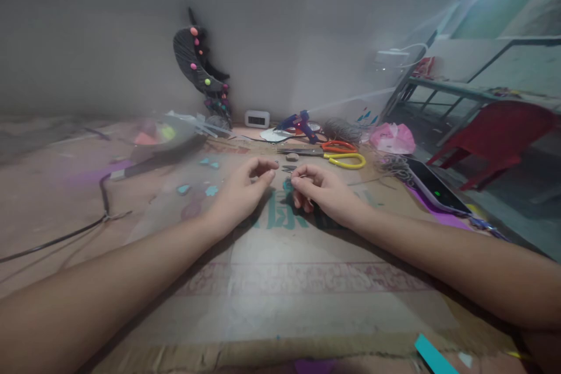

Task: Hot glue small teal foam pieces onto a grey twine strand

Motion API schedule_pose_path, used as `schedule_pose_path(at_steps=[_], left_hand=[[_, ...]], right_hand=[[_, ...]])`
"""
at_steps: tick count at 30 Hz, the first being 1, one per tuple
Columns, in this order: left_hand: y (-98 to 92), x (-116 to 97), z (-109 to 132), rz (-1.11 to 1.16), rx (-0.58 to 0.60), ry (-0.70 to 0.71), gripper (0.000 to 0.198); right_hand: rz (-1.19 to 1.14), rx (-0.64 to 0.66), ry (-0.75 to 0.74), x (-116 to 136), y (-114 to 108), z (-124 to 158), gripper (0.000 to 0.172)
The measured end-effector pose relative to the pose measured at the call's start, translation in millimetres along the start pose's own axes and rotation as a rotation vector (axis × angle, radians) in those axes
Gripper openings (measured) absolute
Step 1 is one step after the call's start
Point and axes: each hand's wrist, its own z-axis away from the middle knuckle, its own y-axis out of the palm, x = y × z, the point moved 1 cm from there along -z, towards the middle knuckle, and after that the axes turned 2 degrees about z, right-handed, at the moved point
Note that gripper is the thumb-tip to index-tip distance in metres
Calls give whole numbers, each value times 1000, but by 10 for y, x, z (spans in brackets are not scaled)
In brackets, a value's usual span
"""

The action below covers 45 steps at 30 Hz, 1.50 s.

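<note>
My left hand (245, 187) and my right hand (322, 190) rest close together on a sheet of cardboard (272, 292), fingertips nearly meeting. Both hands are curled into a pinch. A thin piece of wire (289, 170) runs between the fingertips; it is small and hard to make out. Small teal scraps (197, 187) lie just left of my left hand.
Yellow-handled scissors (342, 158) and orange-handled pliers (337, 146) lie beyond the hands. A blue glue gun (300, 123), a grey yarn roll (344, 128), a pink bag (392, 137), a phone (433, 187) and a red chair (495, 134) are to the right. A black decorated ornament (201, 67) leans on the wall.
</note>
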Motion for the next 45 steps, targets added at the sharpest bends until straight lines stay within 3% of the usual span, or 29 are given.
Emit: schedule_pose_path(at_steps=[9,12,16,21,33,45], left_hand=[[12,-1,33,-13,12,-7,21],[20,-50,47,4,-7,60,28],[26,-153,74,-21,35,-6,20],[15,-217,91,-121,53,15,20],[2,-180,88,-168,41,105,20],[27,-20,35,52,-13,-9,30]], right_hand=[[-3,1,2,-4,5,-3,19],[0,0,-2,-6,3,1,19],[-3,-2,4,4,5,9,19],[4,0,9,1,11,6,20],[3,19,16,4,17,-9,23],[-70,-83,-102,20,-23,35,24]])
